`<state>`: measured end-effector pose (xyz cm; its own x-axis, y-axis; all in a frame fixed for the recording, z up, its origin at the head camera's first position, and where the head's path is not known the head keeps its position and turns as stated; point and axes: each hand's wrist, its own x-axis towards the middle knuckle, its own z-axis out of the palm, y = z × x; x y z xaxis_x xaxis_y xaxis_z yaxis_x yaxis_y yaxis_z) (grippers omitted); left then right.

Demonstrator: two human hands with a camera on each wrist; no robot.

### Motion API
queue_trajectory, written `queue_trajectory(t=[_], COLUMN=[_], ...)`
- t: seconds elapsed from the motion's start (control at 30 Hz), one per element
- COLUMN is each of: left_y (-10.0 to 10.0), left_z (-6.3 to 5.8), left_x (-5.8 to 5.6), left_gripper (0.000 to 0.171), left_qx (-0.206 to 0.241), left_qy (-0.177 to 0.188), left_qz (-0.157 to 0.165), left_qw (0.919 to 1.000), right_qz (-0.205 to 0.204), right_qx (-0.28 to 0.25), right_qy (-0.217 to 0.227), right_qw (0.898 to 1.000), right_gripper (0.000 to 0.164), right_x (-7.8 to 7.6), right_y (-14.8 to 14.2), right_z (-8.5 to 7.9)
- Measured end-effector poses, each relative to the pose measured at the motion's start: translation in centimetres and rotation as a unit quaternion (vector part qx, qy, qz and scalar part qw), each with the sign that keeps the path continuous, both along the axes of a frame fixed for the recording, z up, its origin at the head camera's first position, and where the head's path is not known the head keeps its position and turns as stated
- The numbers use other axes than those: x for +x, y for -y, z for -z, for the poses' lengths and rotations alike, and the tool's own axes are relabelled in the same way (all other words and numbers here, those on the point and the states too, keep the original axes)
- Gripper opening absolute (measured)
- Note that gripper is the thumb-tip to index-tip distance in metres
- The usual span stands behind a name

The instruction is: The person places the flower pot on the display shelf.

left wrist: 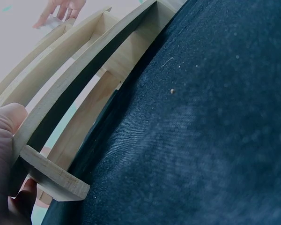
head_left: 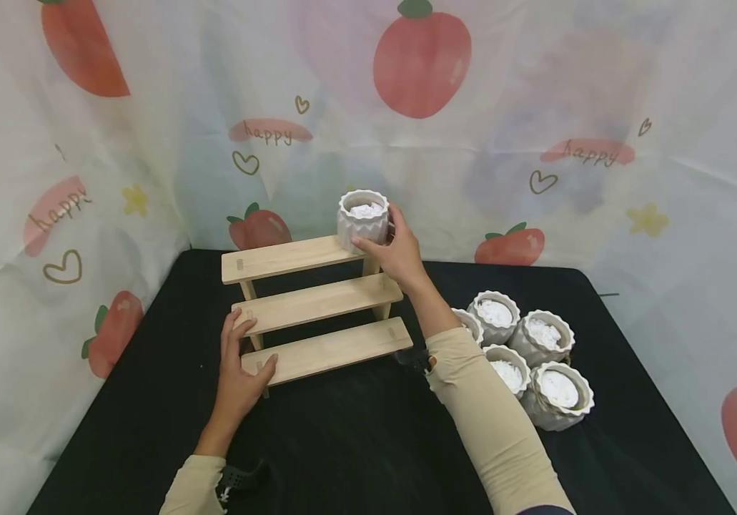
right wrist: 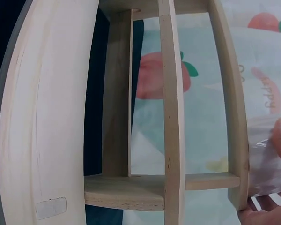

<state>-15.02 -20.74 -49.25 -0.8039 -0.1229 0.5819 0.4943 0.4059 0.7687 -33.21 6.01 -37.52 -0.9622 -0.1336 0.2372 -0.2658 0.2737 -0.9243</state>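
One white pot stands atop our wooden rack at its right end, pinched between our right hand's thumb and fingers; our left hand, thumb spread from fingers, grips the left end.

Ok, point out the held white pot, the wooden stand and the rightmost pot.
Held white pot (head_left: 359,227), head view, on its front wall.
Wooden stand (head_left: 318,304), head view, on its middle shelf.
Rightmost pot (head_left: 553,418), head view, on its outer wall, below the rim.
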Motion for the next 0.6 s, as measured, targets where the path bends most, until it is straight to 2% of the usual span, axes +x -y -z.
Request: queue_trajectory(t=[0.23, 0.43, 0.6], left_y=[0.1, 0.0, 0.1], left_z=[0.2, 0.2, 0.3], left_x=[-0.2, -0.2, -0.1], left_gripper=[0.072, 0.072, 0.072], left_qx=[0.007, 0.012, 0.010], left_qy=[0.000, 0.001, -0.004], left_qz=[0.007, 0.009, 0.005], left_qw=[0.9999, 0.9999, 0.9999], right_qz=[0.007, 0.030, 0.043], right_qx=[0.005, 0.028, 0.061], right_qy=[-0.012, -0.050, -0.060], right_qw=[1.000, 0.998, 0.995], right_gripper=[0.092, 0.094, 0.089], right_x=[0.0, 0.4, 1.5], right_y=[0.1, 0.1, -0.2], right_z=[0.1, 1.2, 2.4])
